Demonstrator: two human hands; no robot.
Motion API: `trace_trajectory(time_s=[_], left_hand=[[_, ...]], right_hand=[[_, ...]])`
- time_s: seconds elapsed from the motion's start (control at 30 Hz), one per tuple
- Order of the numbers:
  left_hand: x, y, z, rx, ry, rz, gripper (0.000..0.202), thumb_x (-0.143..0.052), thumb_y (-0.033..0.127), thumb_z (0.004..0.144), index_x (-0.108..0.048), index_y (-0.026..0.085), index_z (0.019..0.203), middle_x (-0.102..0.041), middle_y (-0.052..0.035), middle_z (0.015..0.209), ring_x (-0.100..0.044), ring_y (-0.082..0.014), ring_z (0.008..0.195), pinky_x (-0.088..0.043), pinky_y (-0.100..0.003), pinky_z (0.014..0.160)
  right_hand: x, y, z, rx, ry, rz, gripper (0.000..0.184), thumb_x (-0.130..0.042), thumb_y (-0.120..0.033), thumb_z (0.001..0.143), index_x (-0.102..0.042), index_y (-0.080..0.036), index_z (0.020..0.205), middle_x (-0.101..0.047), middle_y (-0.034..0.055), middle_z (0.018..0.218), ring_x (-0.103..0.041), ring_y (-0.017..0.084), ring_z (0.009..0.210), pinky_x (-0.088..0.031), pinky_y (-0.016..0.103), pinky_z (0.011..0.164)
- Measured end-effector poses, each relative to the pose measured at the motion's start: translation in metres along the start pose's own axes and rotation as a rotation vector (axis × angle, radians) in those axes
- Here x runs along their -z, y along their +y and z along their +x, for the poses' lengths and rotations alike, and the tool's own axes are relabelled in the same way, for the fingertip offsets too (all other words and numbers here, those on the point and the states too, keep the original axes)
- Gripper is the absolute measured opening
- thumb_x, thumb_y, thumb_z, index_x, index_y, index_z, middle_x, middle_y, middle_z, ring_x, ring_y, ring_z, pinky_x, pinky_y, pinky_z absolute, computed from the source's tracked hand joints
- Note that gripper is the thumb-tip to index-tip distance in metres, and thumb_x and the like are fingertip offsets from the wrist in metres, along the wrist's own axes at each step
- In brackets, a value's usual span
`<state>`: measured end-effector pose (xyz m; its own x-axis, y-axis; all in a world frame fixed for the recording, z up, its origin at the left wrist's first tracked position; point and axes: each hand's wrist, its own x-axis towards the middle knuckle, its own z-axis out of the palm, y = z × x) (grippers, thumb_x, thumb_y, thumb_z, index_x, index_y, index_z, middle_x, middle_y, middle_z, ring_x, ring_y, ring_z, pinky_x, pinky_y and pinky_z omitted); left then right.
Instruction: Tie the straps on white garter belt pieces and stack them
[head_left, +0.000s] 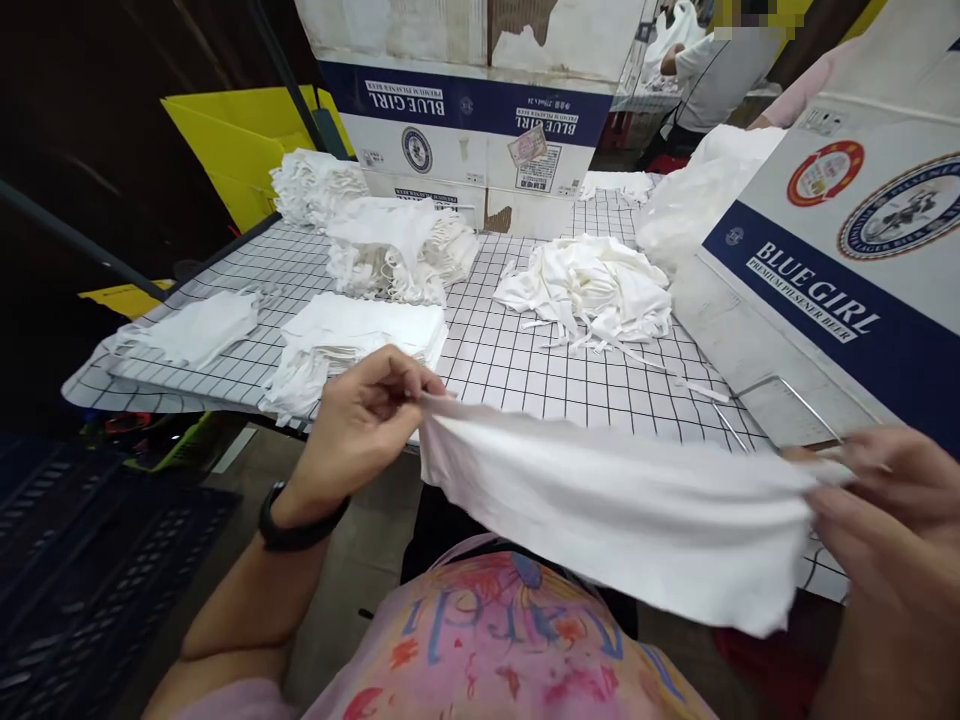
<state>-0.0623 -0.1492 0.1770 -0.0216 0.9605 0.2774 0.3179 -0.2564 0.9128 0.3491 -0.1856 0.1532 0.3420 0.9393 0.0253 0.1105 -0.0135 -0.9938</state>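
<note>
Holding this white cloth point(615, 505) out in front of my shirt point(510, 650) by the surface point(484, 345), left grip point(367, 420) pinching one end and right grip point(892, 510) the other, I'd honestly just go with light, even tension so the top edge doesn't sag.

Left hand point(360, 425) pinched — right hand point(892, 515), seemingly.

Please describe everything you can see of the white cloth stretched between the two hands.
The white cloth is a plain, soft-looking strip of fabric, slightly blurred. The left hand pinches one end and the right hand the other, spreading it lengthwise with shallow folds. Its lower edge hangs loose, at the near side of the gridded table.
</note>
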Motion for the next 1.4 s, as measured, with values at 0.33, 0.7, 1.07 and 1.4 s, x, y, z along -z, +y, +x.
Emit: trace_trajectory(time_s=[0.33, 0.7, 1.07, 1.4], left_hand=[[-0.073, -0.146, 0.12, 0.112, -0.147, 0.353, 0.024, -0.053, 0.004, 0.048, -0.056, 0.021, 0.065, -0.063, -0.0011, 0.07, -0.054, -0.0187, 0.069, -0.04, -0.031, 0.065], [-0.123, -0.147, 0.092, -0.175, -0.242, 0.71, 0.041, -0.056, 0.003, 0.074, -0.06, 0.022, 0.11, -0.056, -0.0135, 0.14, -0.047, -0.0361, 0.137, -0.043, -0.059, 0.109], [-0.226, -0.121, 0.034, -0.576, -0.861, 0.56, 0.055, -0.045, 0.045, 0.106, -0.04, 0.02, 0.156, -0.03, -0.0132, 0.17, -0.024, -0.0267, 0.161, -0.019, -0.053, 0.132], [-0.244, -0.135, 0.019, -0.671, -0.749, 0.727, 0.066, -0.032, 0.055, 0.108, -0.035, 0.015, 0.16, -0.027, -0.0136, 0.171, -0.023, -0.0247, 0.161, -0.017, -0.049, 0.133]], right_hand=[[-0.091, 0.115, 0.13, 0.054, -0.218, -0.335, 0.031, -0.075, -0.033, 0.071, -0.063, -0.024, 0.099, -0.069, 0.0005, 0.078, -0.064, 0.019, 0.07, -0.054, 0.034, 0.071], [-0.092, 0.127, 0.111, 0.279, 0.042, -0.538, 0.03, -0.068, -0.034, 0.081, -0.07, -0.02, 0.108, -0.075, 0.0109, 0.112, -0.07, 0.025, 0.092, -0.059, 0.043, 0.087], [-0.059, 0.151, -0.046, -0.168, -0.262, -0.453, 0.043, -0.065, -0.06, 0.088, -0.078, -0.019, 0.091, -0.078, 0.0083, 0.083, -0.074, 0.024, 0.074, -0.057, 0.034, 0.071], [-0.074, 0.17, -0.061, -0.169, -0.319, -0.286, 0.045, -0.055, -0.059, 0.096, -0.076, -0.02, 0.09, -0.078, 0.0055, 0.089, -0.068, 0.02, 0.079, -0.05, 0.03, 0.075]])
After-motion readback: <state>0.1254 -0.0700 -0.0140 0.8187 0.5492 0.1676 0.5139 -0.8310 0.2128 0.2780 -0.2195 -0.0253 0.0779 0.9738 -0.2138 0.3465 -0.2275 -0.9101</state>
